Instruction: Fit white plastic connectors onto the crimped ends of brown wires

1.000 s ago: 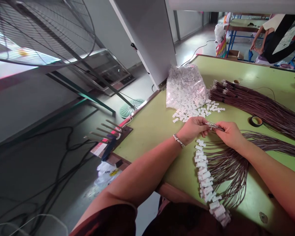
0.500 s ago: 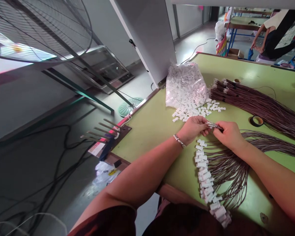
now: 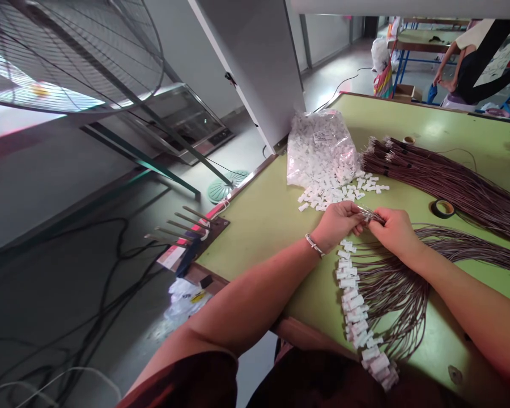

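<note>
My left hand (image 3: 338, 224) and my right hand (image 3: 393, 229) meet over the green table (image 3: 263, 221). Both are pinched closed on the metal-tipped ends of thin brown wires (image 3: 368, 214). The left fingers may also hold a small white connector, but it is hidden. Just below the hands lies a curved row of brown wires (image 3: 391, 283) fitted with white connectors (image 3: 352, 300). Loose white connectors (image 3: 340, 192) lie scattered just beyond my hands, spilling from a clear bag (image 3: 321, 148).
A thick bundle of brown wires (image 3: 446, 181) runs across the table's far right, with a roll of black tape (image 3: 442, 209) beside it. A large fan (image 3: 68, 56) stands left. A metal rack (image 3: 187, 226) juts from the table corner. Another person (image 3: 471, 62) sits at a far table.
My hands have stayed together on the wire ends, shifting only slightly. The view has moved a little.
</note>
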Demonstrator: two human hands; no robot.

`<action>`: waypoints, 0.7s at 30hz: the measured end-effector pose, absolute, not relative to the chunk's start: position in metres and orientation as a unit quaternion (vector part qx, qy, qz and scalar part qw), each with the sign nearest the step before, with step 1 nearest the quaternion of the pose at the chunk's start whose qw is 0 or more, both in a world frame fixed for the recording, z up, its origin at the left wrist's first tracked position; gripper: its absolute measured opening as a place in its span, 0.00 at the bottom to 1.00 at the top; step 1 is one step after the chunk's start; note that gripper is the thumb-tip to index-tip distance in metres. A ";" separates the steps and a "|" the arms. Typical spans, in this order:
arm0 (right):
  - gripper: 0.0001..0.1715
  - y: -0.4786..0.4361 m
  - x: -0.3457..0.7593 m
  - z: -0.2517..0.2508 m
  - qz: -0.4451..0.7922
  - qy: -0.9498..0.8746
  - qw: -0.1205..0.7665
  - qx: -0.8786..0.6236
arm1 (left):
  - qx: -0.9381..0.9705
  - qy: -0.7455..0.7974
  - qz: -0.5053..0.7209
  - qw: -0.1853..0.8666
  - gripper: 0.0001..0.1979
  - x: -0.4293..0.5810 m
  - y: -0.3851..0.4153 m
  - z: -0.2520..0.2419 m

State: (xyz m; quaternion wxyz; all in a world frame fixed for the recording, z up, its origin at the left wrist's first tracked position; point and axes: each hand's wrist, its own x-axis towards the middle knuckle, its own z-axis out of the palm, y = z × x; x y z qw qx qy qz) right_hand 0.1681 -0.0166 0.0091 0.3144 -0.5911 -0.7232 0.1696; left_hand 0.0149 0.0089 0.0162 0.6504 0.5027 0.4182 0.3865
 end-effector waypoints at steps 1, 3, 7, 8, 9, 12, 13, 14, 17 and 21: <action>0.09 -0.016 0.168 0.010 0.194 -0.711 0.325 -0.593 | 0.509 0.416 0.391 0.644 0.06 0.015 0.009 0.016; 0.10 -0.015 0.168 0.012 0.239 -0.686 0.346 -0.593 | 0.523 0.419 0.395 0.629 0.06 0.014 0.010 0.017; 0.12 -0.015 0.168 0.016 0.295 -0.647 0.373 -0.596 | 0.547 0.425 0.392 0.605 0.06 0.013 0.013 0.020; 0.12 -0.015 0.168 0.017 0.301 -0.644 0.374 -0.596 | 0.552 0.424 0.389 0.604 0.06 0.013 0.013 0.021; 0.12 -0.015 0.168 0.017 0.304 -0.644 0.374 -0.594 | 0.556 0.422 0.383 0.605 0.06 0.013 0.013 0.021; 0.11 -0.014 0.168 0.017 0.303 -0.652 0.367 -0.590 | 0.574 0.419 0.371 0.598 0.06 0.012 0.013 0.022; 0.10 -0.015 0.168 0.016 0.299 -0.656 0.364 -0.590 | 0.579 0.420 0.370 0.592 0.07 0.013 0.013 0.022; 0.10 -0.015 0.167 0.015 0.291 -0.661 0.360 -0.591 | 0.584 0.422 0.369 0.587 0.07 0.013 0.012 0.022; 0.08 -0.016 0.166 0.014 0.255 -0.674 0.349 -0.599 | 0.587 0.430 0.370 0.578 0.08 0.015 0.009 0.021; 0.08 -0.016 0.167 0.014 0.266 -0.665 0.355 -0.601 | 0.592 0.427 0.373 0.573 0.07 0.017 0.006 0.020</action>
